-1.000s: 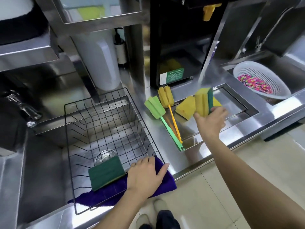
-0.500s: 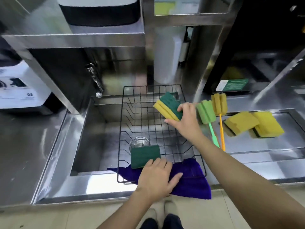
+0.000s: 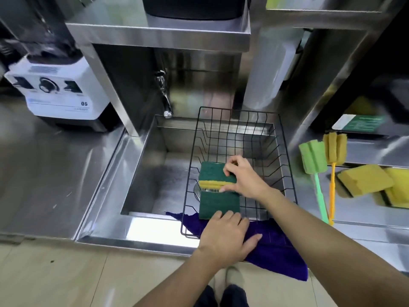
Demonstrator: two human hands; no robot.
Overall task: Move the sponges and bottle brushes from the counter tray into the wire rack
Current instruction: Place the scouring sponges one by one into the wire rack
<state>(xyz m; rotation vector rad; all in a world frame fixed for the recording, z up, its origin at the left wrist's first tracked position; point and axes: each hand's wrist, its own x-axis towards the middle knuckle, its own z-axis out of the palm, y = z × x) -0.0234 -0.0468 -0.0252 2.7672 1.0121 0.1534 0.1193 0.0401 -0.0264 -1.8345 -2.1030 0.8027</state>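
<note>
Head view: a right hand (image 3: 243, 180) pinches a yellow foam sponge with a green scouring face (image 3: 217, 176) inside a black wire rack (image 3: 285, 156), just above a second green-faced sponge (image 3: 218, 203) lying there. The left hand (image 3: 225, 240) rests flat, fingers spread, on a purple cloth (image 3: 281, 251) at the rack's front edge. Two block sponges (image 3: 365, 182) and green (image 3: 314, 165) and orange (image 3: 334, 156) bottle brushes lie in the recessed steel tray (image 3: 358, 216) at right. Brushed steel counter (image 3: 44, 173), sink (image 3: 150, 169), shelving.
</note>
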